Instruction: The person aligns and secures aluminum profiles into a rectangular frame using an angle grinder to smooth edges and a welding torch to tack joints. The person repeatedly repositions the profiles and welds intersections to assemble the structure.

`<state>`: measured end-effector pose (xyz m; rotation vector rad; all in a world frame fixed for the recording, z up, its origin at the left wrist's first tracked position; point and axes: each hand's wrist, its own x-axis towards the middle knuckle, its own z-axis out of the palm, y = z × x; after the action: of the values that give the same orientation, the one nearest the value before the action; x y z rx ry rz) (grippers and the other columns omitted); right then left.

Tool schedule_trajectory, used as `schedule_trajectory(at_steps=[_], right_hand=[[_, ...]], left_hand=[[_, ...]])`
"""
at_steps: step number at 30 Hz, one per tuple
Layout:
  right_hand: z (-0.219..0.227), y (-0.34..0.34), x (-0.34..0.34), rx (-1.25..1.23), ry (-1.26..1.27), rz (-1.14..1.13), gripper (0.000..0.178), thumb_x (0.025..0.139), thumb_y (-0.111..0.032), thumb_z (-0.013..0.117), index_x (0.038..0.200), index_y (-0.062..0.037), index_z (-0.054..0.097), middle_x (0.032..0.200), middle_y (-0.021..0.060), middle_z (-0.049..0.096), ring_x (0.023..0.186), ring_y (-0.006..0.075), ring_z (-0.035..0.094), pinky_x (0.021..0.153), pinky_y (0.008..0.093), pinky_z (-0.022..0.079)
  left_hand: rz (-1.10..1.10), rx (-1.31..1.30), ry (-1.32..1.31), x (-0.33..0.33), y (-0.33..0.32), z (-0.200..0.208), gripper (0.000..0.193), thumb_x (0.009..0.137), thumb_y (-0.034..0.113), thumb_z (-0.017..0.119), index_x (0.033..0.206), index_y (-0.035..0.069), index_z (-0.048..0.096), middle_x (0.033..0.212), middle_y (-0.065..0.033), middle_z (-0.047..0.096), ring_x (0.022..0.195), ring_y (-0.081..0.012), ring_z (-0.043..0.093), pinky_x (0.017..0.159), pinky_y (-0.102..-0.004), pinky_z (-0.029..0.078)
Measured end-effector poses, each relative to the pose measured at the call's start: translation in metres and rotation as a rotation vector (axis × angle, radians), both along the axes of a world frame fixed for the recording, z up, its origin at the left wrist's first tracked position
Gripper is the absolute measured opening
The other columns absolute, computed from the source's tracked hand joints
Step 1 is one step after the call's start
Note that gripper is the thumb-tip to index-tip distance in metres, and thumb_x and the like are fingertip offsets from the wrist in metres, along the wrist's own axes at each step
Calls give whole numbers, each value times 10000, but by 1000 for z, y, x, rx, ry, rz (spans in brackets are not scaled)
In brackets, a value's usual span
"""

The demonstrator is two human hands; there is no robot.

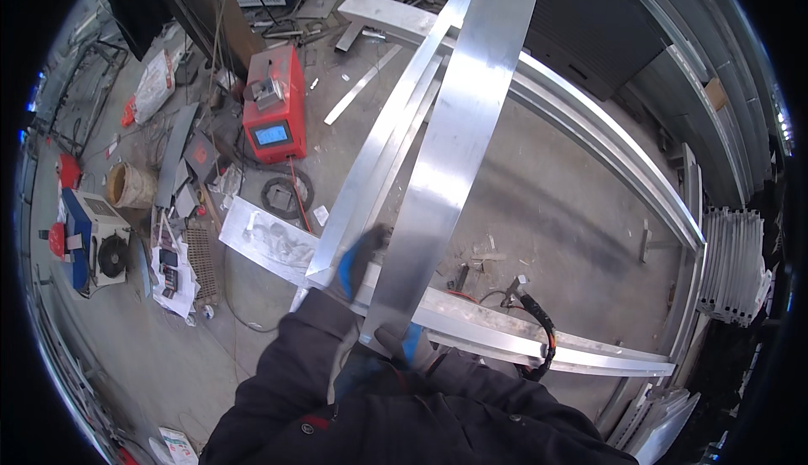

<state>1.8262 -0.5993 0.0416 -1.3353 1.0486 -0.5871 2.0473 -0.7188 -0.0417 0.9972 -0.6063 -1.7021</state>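
Observation:
I hold long bright metal strips that run from my chest up and away toward the top of the view. My left hand (360,261), in a blue and black glove, grips the near end of the narrow angled strips (383,141). My right hand (407,345), also gloved, sits under the near end of the wide flat strip (459,120) and is mostly hidden by it. The wide strip lies to the right of the narrow ones and partly over them. My dark jacket sleeves fill the lower middle.
A large metal frame (602,141) lies on the concrete floor below. A red welding machine (274,111) stands at upper left, a blue and white machine (93,242) and a bucket (128,184) at left. A torch with cable (528,298) rests on the frame. Stacked profiles (734,265) stand at right.

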Motion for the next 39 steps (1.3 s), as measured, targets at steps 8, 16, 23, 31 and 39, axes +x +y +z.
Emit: schedule_trajectory(at_steps=[8,16,23,31,39], right_hand=[[73,-12,-45,-46,118,219,677,1036,-281,860,1622,-38,623,1408,124,772,1227,229,747,1065,379,600],[270,-26,-229,241,151,-159,399,1093,-46,676,1477,47,729,1292,167,822,1213,239,772,1060,373,606],[260,-4,-286,-717,920,11,372,1050,-252,773,1311,13,755,1175,220,813,1130,418,758,996,464,576],[169,149,-341,962,404,229,590,1154,-522,675,1373,13,789,1087,64,832,1016,191,762,934,369,585],[170,153,-273,652,351,-159,684,1132,-590,669,1383,35,785,1123,85,833,998,180,752,933,367,591]], left_hand=[[119,-310,-896,-38,42,203,465,1055,493,804,1033,29,784,849,-131,769,791,-227,744,726,-426,566],[-307,-630,-1564,95,82,210,623,931,699,817,812,88,786,752,-184,737,702,-413,747,657,-526,561],[-641,-1037,-1647,121,71,227,581,801,692,914,795,135,749,697,-105,710,657,-363,727,647,-503,543],[-504,-1374,-1787,113,-41,259,630,804,575,906,1235,149,734,1299,-90,758,1273,-339,713,1166,-588,515],[210,-871,-1701,55,-131,161,776,977,423,818,1605,23,601,1620,-279,611,1496,-481,579,1297,-575,433]])
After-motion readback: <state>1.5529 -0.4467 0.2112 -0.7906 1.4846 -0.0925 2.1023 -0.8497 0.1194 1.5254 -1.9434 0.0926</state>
